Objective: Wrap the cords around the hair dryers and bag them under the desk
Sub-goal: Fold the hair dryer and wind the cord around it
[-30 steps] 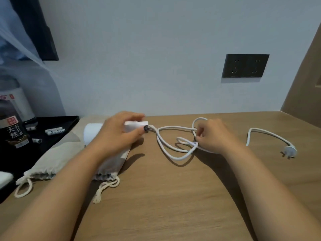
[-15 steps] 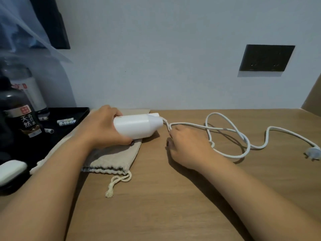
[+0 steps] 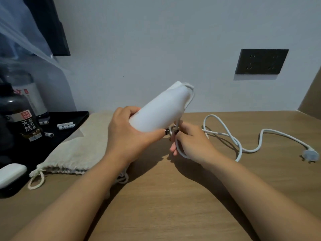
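Observation:
My left hand (image 3: 129, 136) grips a white hair dryer (image 3: 159, 110) and holds it tilted above the wooden desk (image 3: 173, 197), its far end pointing up and right. The white cord (image 3: 231, 138) leaves that far end, runs down the dryer's right side and passes through my right hand (image 3: 192, 143), which is closed on it just below the dryer. The rest of the cord lies in loose loops on the desk and ends in a white plug (image 3: 311, 154) at the right. A beige drawstring bag (image 3: 78, 146) lies flat on the desk under my left hand.
A black tray (image 3: 76, 119) at the left holds dark bottles (image 3: 24, 122) and small white sachets. A white object (image 3: 10, 173) lies at the left edge. A dark wall socket (image 3: 261, 61) sits above the desk on the right.
My left hand has lifted the hair dryer off the bag and tilted its far end upward. My right hand has moved in under the dryer and closed on the cord.

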A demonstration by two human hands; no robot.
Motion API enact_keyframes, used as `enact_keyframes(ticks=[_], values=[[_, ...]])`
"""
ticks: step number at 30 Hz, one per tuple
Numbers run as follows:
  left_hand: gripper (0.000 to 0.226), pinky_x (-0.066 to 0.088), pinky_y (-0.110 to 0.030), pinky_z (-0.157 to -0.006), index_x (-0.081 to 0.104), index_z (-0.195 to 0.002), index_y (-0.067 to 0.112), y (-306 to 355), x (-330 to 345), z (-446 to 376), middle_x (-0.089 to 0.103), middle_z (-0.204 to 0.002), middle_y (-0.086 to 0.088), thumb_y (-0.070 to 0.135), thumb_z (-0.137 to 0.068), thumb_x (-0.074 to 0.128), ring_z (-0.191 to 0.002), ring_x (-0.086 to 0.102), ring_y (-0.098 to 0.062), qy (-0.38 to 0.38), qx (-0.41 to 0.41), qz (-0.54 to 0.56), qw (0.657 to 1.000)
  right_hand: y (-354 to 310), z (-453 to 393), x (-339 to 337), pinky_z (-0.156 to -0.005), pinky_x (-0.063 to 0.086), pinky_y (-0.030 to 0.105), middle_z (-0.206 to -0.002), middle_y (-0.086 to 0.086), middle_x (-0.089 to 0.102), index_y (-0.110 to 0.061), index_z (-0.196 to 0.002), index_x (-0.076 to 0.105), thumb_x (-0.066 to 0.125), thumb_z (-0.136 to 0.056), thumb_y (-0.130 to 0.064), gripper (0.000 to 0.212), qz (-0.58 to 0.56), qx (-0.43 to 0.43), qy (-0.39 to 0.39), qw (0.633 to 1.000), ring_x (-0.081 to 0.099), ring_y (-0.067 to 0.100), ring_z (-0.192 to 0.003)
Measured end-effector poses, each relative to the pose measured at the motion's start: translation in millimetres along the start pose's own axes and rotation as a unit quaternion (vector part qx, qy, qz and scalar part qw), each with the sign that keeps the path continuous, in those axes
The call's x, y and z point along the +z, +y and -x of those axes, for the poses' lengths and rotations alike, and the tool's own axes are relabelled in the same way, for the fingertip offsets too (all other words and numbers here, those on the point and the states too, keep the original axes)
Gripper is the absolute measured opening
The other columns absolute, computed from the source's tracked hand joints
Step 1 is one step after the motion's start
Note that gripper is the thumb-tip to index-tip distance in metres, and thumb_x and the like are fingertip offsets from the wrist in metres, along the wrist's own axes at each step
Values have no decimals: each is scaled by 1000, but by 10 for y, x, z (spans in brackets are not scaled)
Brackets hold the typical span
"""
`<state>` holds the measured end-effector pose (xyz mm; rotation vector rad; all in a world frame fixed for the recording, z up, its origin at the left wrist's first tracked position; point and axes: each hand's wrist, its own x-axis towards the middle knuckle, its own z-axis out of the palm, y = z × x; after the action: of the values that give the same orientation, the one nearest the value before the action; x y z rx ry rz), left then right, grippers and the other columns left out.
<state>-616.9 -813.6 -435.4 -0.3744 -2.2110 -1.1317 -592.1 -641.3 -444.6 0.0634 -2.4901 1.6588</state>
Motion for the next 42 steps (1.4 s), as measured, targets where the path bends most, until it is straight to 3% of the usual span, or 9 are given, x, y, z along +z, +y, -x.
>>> enact_keyframes(ticks=[4,11,16,20,24,28,31,35,42], values=[[70,33,-8,-69,57,-113,21,-4,-10,36,48,-106,2,52,-55,80,-94,46,-4,8,100,-51,994,-53,-1,9,-52,41,31,-67,12,50,-8,-79,52,44,-78,-21,15,-150,74,-51,985,48,20,-51],[63,36,-36,-68,58,-121,0,39,-18,46,44,-108,-15,27,-69,83,-94,43,-34,79,306,-197,928,-80,69,-55,-66,34,39,-95,12,49,-18,-106,56,60,-67,-66,62,-297,37,-89,950,43,28,-78],[64,40,-42,-74,48,-125,4,48,74,65,40,-113,-14,20,-72,81,-98,43,-36,84,376,-192,903,-127,107,-42,-52,32,29,-90,13,47,-13,-108,58,63,-67,-60,63,-363,72,-25,929,43,20,-62],[82,40,-27,-90,39,-132,8,123,108,162,42,-119,-11,37,-68,81,-108,42,-23,23,297,-40,954,-132,80,-58,-45,29,24,-78,9,57,-15,-100,62,68,-57,-58,61,-360,48,32,931,46,19,-59],[94,46,-19,-89,21,-137,28,237,90,168,34,-129,2,68,-67,70,-113,47,-8,-93,-18,144,985,-113,48,-95,-51,36,25,-85,10,60,-15,-97,64,69,-50,-59,65,-327,14,84,941,51,25,-72],[78,56,-34,-63,60,-119,20,160,3,120,67,-109,-15,79,-68,56,-87,69,-29,-348,-289,396,799,-80,76,-117,-52,47,21,-76,-1,68,-16,-88,65,68,-50,-53,53,-301,-76,89,946,65,13,-69],[86,57,-33,-52,68,-117,12,33,-4,176,67,-102,-25,65,-51,83,-78,69,-34,-431,-310,522,667,-72,93,-92,-63,54,28,-85,7,70,-14,-89,66,66,-59,-47,45,-308,-137,58,940,68,21,-82],[69,60,-35,-73,57,-130,3,-20,-21,213,63,-114,-26,34,-74,82,-98,67,-32,-527,-257,608,534,-79,129,-75,-60,53,31,-83,15,66,-11,-92,65,61,-65,-49,47,-310,-163,-3,936,66,27,-76],[45,59,-40,-77,77,-98,25,107,-61,201,72,-96,-12,19,-54,82,-88,70,-28,-448,-159,512,716,-69,77,-38,-48,39,22,-69,22,60,-7,-83,61,64,-61,-76,73,-213,-157,-24,964,58,29,-57]])
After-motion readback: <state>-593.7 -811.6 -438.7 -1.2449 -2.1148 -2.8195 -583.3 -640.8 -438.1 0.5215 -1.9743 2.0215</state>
